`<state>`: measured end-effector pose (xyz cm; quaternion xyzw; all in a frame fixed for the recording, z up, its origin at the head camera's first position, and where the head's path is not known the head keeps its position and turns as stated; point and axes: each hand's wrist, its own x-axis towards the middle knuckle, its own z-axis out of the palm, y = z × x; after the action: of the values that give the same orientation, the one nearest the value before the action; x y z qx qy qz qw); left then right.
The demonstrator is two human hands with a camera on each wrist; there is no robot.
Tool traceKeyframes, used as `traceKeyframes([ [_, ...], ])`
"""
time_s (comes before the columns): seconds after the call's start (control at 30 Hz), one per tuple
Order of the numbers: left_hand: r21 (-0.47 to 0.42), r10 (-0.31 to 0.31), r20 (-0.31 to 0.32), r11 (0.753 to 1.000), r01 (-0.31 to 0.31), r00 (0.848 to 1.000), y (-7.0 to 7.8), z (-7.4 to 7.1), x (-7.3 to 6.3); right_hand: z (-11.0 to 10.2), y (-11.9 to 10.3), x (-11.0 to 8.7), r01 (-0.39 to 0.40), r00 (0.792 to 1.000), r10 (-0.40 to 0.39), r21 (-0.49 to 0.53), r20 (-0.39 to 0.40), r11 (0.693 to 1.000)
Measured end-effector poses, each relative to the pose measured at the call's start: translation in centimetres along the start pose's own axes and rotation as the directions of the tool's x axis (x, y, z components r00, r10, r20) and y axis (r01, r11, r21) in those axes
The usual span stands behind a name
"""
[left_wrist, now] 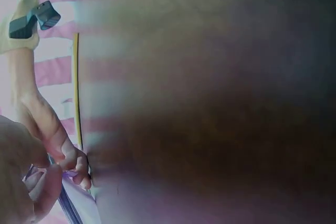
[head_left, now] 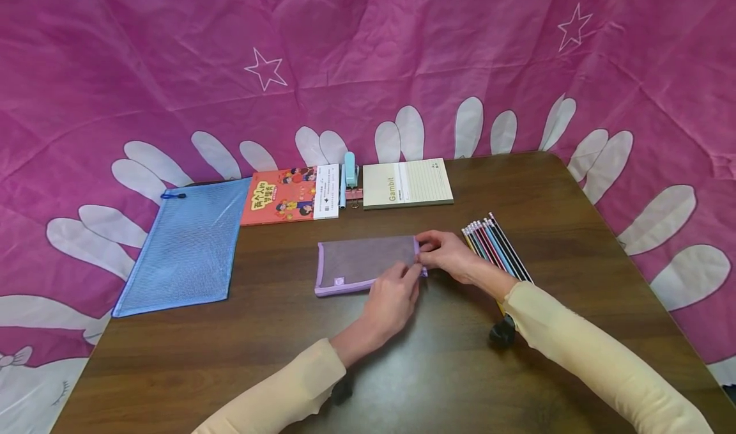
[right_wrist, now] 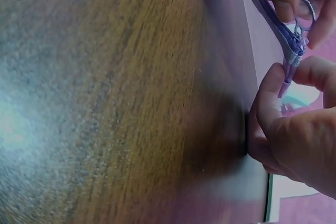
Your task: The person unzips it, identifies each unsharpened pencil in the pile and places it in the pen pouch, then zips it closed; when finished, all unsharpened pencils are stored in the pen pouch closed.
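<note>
A purple mesh zipper pouch lies flat on the wooden table, its zipper edge towards me. At its right end my right hand pinches the pouch's corner tab between thumb and index finger. Close beside it, my left hand has its fingers curled at the zipper. In the right wrist view, its fingertips hold the ring-shaped zipper pull near the zipper end. The left wrist view shows both hands close together, partly hiding the pouch.
Several pencils lie right of the pouch, partly behind my right forearm. Along the back are a red book, a light blue stapler and a Gambit notebook. A blue mesh zipper bag lies at the left.
</note>
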<state>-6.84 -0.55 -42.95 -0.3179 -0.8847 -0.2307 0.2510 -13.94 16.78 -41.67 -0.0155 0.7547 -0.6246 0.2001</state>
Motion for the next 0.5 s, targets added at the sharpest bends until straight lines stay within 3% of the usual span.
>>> traceKeyframes([
  [0.17, -0.037, -0.035, -0.017, 0.999, 0.034, 0.999, -0.07, 0.05, -0.05, -0.12, 0.01, -0.26, -0.013, 0.999, 0.012, 0.028, 0.029, 1.000],
  [0.3, -0.065, -0.028, -0.026, 0.998, 0.026, 0.999, -0.23, 0.22, -0.12, 0.03, 0.15, -0.55, -0.033, 0.998, 0.027, 0.096, 0.065, 0.995],
  [0.5, -0.054, -0.032, -0.043, 0.998, 0.030, 0.999, -0.31, 0.23, -0.29, 0.27, 0.44, -0.77, -0.011, 0.998, 0.005, 0.091, 0.060, 0.996],
])
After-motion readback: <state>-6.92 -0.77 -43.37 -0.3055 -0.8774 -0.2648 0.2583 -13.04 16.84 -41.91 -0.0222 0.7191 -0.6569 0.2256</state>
